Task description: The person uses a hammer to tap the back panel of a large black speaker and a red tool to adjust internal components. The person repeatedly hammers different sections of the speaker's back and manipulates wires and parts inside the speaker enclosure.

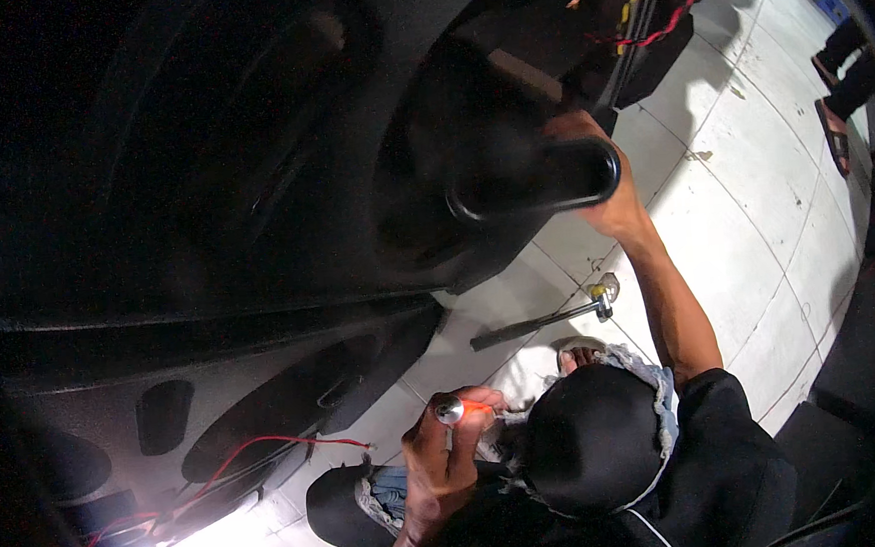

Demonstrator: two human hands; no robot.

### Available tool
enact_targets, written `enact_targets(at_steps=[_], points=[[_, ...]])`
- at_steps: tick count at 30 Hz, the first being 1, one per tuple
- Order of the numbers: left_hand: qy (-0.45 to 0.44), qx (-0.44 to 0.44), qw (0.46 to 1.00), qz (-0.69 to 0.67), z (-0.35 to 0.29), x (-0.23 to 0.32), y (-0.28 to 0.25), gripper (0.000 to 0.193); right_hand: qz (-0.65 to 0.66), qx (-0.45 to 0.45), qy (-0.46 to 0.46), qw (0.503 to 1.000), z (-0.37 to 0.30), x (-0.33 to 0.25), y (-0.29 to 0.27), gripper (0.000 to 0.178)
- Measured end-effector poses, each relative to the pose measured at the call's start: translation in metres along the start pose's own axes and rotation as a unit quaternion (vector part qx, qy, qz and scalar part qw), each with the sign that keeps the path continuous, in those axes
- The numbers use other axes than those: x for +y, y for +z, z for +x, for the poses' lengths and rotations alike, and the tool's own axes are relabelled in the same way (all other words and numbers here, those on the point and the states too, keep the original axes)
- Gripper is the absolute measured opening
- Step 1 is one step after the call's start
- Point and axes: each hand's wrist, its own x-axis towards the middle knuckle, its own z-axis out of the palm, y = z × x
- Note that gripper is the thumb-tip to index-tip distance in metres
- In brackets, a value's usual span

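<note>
My left hand (pixel 441 464) is closed round a small slim tool (pixel 450 410) with a round silver end and a bright orange-red part between my fingers. Its exact kind cannot be made out. Higher up, my right hand (pixel 614 203) wraps the end of a black oval-rimmed tube (pixel 591 169), its fingers mostly hidden behind it. That tube stands in front of a big black moulded panel (pixel 285 233) with a round recess. In the recess a pale brown strip (pixel 526 75) shows. Much of the panel is lost in shadow.
A long-handled metal tool (pixel 536 325) lies on the white tiled floor (pixel 735 215) by my foot. Twisted yellow, black and red wires (pixel 657 9) hang at the top. A second black panel (pixel 216 417) has a red wire (pixel 287 439). Another person's feet (pixel 834 119) are at far right.
</note>
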Motion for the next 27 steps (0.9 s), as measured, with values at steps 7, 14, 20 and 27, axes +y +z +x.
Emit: enact_targets(at_steps=[7, 14, 20, 27], points=[[0.052, 0.011, 0.997, 0.057, 0.006, -0.017, -0.004, 0.037, 0.064, 0.037, 0.127, 0.989, -0.020, -0.046, -0.007, 0.053], [0.163, 0.030, 0.945, -0.284, 0.021, 0.020, -0.005, 0.044, 0.151, -0.124, -0.118, 0.973, 0.004, -0.074, 0.003, 0.039], [0.175, 0.029, 0.944, -0.278, 0.010, 0.015, -0.016, 0.037, 0.048, -0.216, 0.013, 0.975, 0.021, -0.139, 0.003, 0.082], [0.395, 0.022, 0.906, -0.148, 0.012, 0.043, -0.024, 0.025, 0.098, 0.005, 0.107, 0.989, 0.026, -0.174, 0.024, 0.045]])
